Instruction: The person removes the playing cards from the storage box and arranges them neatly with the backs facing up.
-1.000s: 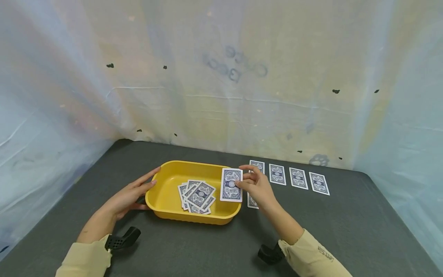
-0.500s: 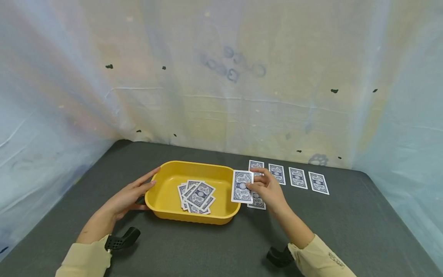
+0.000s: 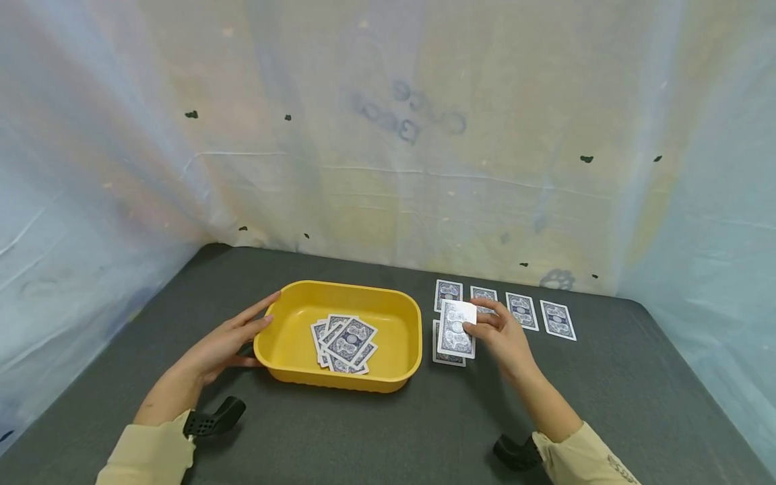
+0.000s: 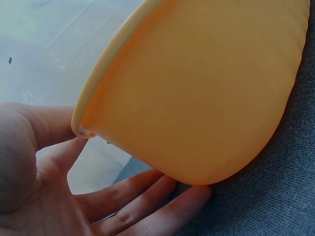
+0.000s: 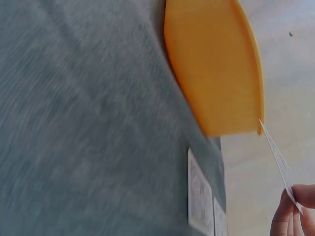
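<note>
Your right hand (image 3: 500, 333) is pinching a single blue-backed playing card (image 3: 456, 328) by its right edge, thumb and fingertips closed on it, and the right wrist view shows that card (image 5: 279, 160) edge-on and lifted off the cloth. It hangs just right of the yellow tray (image 3: 339, 335), above the grey table (image 3: 606, 397) and partly over a card lying flat (image 3: 447, 355) on the near side. Beyond it, a far row of face-down cards (image 3: 521, 310) runs to the right. You look to be mid-deal, carrying this card to a spot in a near row; the next move calls for lowering it flat, just right of the lying card and apart from it, then loosening the pinch. Over on the left, your left hand (image 3: 227, 339) lies spread, fingers straight against the tray's left wall (image 4: 197, 98), steadying it. The loose heap of cards (image 3: 344, 343) sits on the tray floor, well left of your right hand.
</note>
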### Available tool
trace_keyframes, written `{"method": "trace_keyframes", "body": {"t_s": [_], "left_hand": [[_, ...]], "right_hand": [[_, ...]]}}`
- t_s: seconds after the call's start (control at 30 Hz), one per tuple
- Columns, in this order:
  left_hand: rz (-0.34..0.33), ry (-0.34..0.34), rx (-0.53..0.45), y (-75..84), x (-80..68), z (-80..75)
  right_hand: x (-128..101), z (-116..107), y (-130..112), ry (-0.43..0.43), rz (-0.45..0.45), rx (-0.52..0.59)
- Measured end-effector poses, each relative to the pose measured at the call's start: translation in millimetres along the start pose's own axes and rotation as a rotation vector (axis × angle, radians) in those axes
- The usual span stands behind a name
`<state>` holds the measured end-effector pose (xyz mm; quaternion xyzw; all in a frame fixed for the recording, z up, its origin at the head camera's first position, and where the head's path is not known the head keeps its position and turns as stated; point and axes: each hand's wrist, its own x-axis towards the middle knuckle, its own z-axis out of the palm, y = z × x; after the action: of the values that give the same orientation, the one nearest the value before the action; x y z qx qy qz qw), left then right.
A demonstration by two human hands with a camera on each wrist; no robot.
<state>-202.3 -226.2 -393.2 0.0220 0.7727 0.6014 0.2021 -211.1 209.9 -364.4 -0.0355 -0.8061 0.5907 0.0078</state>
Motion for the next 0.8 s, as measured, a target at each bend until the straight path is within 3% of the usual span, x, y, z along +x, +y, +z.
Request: {"method": "trace_keyframes", "body": {"t_s": [0.33,0.8], "left_hand": [[-0.005,0.002,-0.001,0.3,-0.2,-0.4],[-0.003,-0.001,-0.003,0.0,-0.8,0.0]], "right_hand": [[1.2,-20.9,20.0,0.056,0.029,-0.102],[2.2,-42.7,40.3,0.036,0.051,-0.140]]}}
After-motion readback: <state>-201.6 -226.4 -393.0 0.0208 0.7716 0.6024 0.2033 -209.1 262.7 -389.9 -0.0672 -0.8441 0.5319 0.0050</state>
